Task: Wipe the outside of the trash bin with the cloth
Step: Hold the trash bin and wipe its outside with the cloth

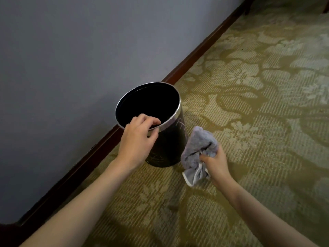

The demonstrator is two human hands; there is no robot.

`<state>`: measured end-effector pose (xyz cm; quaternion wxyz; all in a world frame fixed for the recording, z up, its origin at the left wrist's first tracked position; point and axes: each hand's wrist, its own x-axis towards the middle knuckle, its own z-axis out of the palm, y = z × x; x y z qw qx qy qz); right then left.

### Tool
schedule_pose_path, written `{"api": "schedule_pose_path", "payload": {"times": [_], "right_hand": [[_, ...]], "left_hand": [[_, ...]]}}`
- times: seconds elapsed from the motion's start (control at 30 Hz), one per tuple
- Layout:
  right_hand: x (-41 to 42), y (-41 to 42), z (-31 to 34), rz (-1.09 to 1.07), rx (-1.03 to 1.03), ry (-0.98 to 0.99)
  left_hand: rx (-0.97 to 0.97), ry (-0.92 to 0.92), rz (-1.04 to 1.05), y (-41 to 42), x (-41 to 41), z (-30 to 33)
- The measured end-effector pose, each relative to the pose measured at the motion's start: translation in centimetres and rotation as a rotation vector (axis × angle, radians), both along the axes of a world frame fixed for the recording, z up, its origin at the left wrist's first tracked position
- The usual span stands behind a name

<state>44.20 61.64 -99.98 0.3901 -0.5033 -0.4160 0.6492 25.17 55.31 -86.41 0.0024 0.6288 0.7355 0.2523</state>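
Observation:
A black round trash bin (170,143) with a silver rim stands upright on the carpet beside the wall. Its inside looks dark and I cannot see any contents. My left hand (138,138) grips the near rim, fingers hooked over the edge into the opening. My right hand (216,163) holds a bunched grey cloth (199,147) just to the right of the bin. The cloth's upper part lies against or very near the bin's right side; I cannot tell if it touches.
A grey wall (71,59) with a dark wooden skirting board (204,49) runs diagonally behind the bin. Green-gold patterned carpet (258,104) covers the floor to the right and in front. A dark furniture leg (248,9) stands at the top right.

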Motion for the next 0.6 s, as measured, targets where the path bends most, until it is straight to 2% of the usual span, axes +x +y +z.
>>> {"api": "schedule_pose_path", "payload": {"times": [0.13,0.23,0.3,0.47,0.6], "right_hand": [[-0.6,0.6,-1.2,-0.078,-0.072,0.013],[-1.3,1.4,-1.0,-0.132,-0.086,0.028],[-1.9,1.9,-0.3,-0.106,0.003,-0.060],[-3.7,2.2,2.0,0.054,0.265,-0.259],[-4.6,1.5,2.5,-0.008,0.411,-0.296]], "left_hand": [[-0.046,0.098,-0.016,0.6,1.1,-0.8],[-0.027,0.240,-0.060,0.2,1.1,-1.6],[0.004,0.320,-0.073,-0.1,1.0,-1.8],[0.003,0.329,0.025,0.0,0.8,-2.1],[0.028,0.338,0.095,0.0,0.7,-2.2]]}}
